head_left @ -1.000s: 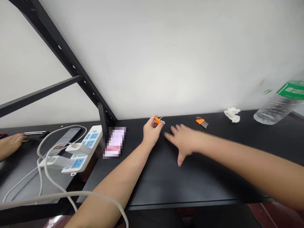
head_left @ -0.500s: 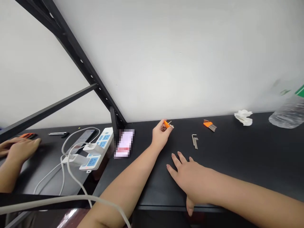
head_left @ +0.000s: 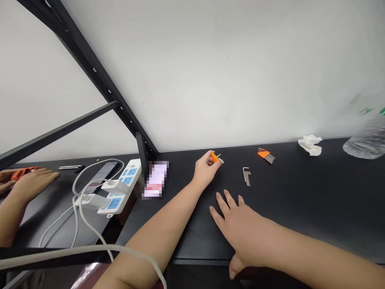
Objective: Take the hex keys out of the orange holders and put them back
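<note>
As an orange holder (head_left: 214, 157), seemingly with metal keys (head_left: 221, 161), sits pinched in the left hand's (head_left: 205, 170) grip over the surface (head_left: 306, 196), the right hand (head_left: 245, 230) is spread wide, empty, near loose hex keys (head_left: 246, 178); a second orange holder (head_left: 264, 153) lies beyond.

orange holder (head_left: 214, 157) — partly hidden | bottle (head_left: 365, 138) — cut by right edge

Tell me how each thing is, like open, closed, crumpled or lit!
Left hand, closed on orange holder
Right hand, spread open
Hex keys, lying loose together
Second orange holder, keys slotted in
Tissue, crumpled
Power strip, chargers plugged in
Pixelated phone, lit
Farther-left phone, lit
Bottle, partly out of view
</note>
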Available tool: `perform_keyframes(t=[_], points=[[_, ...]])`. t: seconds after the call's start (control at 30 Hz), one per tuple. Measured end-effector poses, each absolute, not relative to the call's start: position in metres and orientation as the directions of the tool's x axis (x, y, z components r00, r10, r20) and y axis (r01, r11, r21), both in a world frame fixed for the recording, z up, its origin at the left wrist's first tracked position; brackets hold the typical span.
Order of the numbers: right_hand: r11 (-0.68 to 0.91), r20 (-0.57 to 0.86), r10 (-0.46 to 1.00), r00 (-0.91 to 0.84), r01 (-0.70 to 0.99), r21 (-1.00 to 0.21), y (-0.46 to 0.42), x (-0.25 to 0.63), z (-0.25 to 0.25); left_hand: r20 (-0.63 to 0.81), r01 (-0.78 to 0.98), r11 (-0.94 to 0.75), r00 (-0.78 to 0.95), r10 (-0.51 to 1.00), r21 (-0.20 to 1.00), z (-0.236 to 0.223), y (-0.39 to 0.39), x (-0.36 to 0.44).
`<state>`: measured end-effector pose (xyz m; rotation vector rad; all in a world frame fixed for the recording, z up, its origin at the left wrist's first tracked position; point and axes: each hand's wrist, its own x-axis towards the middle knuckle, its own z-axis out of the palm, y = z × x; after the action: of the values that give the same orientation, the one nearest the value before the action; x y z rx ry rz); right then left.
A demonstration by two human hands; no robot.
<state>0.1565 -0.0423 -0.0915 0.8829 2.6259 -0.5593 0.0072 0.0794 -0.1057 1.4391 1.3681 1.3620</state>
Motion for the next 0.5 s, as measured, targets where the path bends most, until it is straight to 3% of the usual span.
perform_keyframes(t=[0.2,0.5], points=[[0.826,-0.144,0.483,-0.864,0.504,-0.252,-0.052,0.166,-0.117,0.205,0.258,-0.172,-0.108,0.973,0.951,-0.109,0.083,0.004],[0.823,-0.091,0.482,-0.872,0.486,-0.295,-0.052,0.158,-0.119,0.159,0.229,-0.138,-0.075,0.985,0.964,-0.112,0.089,-0.004]])
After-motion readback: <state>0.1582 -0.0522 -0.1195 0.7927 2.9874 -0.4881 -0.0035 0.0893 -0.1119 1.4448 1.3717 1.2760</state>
